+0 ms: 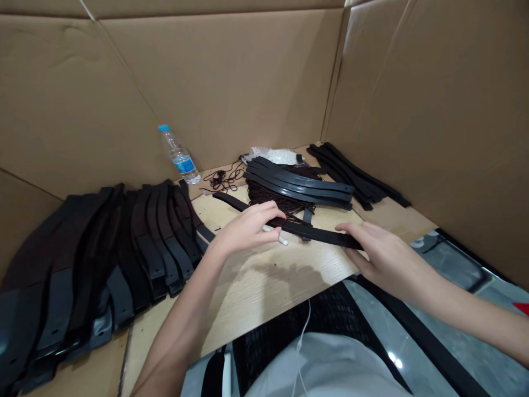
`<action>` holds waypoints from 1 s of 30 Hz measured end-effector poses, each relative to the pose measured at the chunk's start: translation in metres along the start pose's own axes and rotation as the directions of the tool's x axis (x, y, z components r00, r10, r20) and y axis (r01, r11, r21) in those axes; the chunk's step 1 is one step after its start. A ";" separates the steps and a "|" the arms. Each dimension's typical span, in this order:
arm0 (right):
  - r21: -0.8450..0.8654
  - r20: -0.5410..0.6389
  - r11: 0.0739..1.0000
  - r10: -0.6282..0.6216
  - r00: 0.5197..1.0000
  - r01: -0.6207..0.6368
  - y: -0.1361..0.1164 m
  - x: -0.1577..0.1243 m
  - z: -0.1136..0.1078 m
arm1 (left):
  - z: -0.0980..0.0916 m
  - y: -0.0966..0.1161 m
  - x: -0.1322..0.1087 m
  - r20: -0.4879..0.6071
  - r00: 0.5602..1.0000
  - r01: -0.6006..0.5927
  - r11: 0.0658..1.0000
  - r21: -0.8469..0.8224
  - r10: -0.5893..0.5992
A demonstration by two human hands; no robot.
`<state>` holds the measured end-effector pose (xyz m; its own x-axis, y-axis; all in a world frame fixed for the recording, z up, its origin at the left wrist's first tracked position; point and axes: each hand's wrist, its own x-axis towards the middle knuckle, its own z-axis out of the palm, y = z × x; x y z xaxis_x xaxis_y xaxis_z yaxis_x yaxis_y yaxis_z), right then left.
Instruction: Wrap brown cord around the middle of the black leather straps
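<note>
A long, slightly curved black strip spans both hands above the wooden board. Its middle is gripped by my left hand, with fingers over the top and thumb underneath. A short white stick pokes out beneath those same fingers; its kind is unclear. Dark brown cord reaches the strip beside my left fingertips. My right hand pinches the strip's right end between thumb and fingers. Just behind lies a bundle of dark brown cord with several glossy black strips on top.
Many black curved strips, some cord-wrapped, lie in a row at left. More black strips are stacked at back right. A water bottle leans against the cardboard wall, near loose cord and a clear plastic bag.
</note>
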<state>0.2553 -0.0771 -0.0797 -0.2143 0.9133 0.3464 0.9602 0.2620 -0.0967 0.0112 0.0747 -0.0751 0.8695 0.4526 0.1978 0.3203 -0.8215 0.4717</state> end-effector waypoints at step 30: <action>0.689 0.431 0.555 0.203 0.879 -0.466 -0.023 -0.031 -0.011 | 0.007 -0.003 0.006 0.050 0.997 -0.072 0.952 0.297 0.059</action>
<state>0.2418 -0.1149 -0.0778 -0.0705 0.9906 -0.1175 0.5098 -0.0654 -0.8578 0.0185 0.0771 -0.0811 0.9048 0.3851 0.1819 0.3544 -0.9177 0.1797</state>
